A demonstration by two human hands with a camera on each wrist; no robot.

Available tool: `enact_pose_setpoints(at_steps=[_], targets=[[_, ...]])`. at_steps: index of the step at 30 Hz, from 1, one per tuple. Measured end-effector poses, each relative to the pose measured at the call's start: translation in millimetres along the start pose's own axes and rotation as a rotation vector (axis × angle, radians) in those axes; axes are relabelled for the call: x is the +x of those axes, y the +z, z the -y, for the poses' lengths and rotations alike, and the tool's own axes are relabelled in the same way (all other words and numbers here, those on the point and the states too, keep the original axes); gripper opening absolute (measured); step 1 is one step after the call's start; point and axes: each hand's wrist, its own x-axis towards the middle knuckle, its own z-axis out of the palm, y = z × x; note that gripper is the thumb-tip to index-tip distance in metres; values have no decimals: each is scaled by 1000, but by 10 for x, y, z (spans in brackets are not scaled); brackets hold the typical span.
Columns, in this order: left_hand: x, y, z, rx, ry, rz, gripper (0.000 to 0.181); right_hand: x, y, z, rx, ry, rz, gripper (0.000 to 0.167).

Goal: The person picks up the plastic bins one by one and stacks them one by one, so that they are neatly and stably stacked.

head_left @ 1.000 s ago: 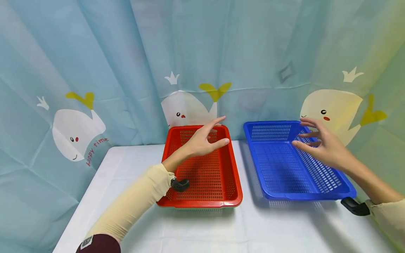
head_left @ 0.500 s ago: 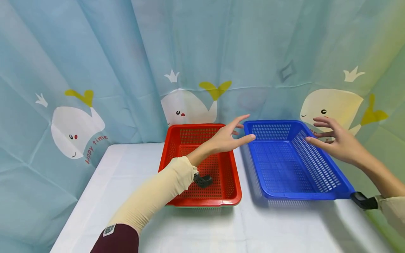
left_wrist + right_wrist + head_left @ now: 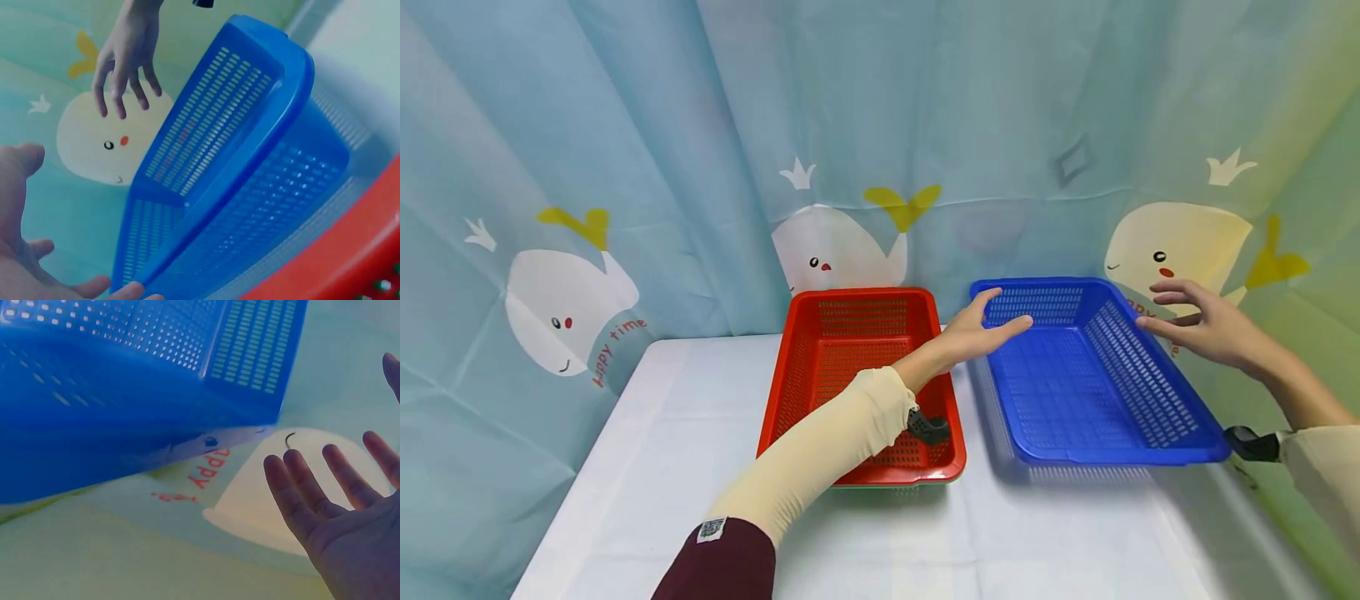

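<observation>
Blue rectangular perforated plastic basket (image 3: 1063, 375), right of frame centre. Your left hand (image 3: 976, 338) and right hand (image 3: 1213, 327) near its sides, grips released. If dipped, left forearm (image 3: 820, 454) might snag red rectangular perforated plastic basket (image 3: 850, 358), centre frame.

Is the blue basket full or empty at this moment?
Empty. In the head view, the blue basket shows its bare floor, with nothing lying on it.

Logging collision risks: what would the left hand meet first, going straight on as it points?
Probably the blue rectangular plastic basket; depth is unclear, so the left hand might pass above it.
</observation>
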Motion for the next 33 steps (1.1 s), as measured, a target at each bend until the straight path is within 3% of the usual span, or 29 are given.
enact_pose_setpoints(at_steps=[5, 11, 20, 25, 33], targets=[[49, 81, -6, -19, -90, -51, 79, 26, 14, -108, 5, 26, 27, 67], [96, 137, 31, -110, -202, -58, 80, 57, 32, -206, 35, 45, 81, 69], [179, 82, 203, -351, -226, 22, 87, 75, 47, -431, 214, 96, 258, 65], [230, 76, 262, -392, -253, 54, 87, 77, 55, -520, 280, 153, 358, 64], [303, 136, 305, -417, -263, 42, 88, 116, 34, -652, 377, 210, 394, 51]])
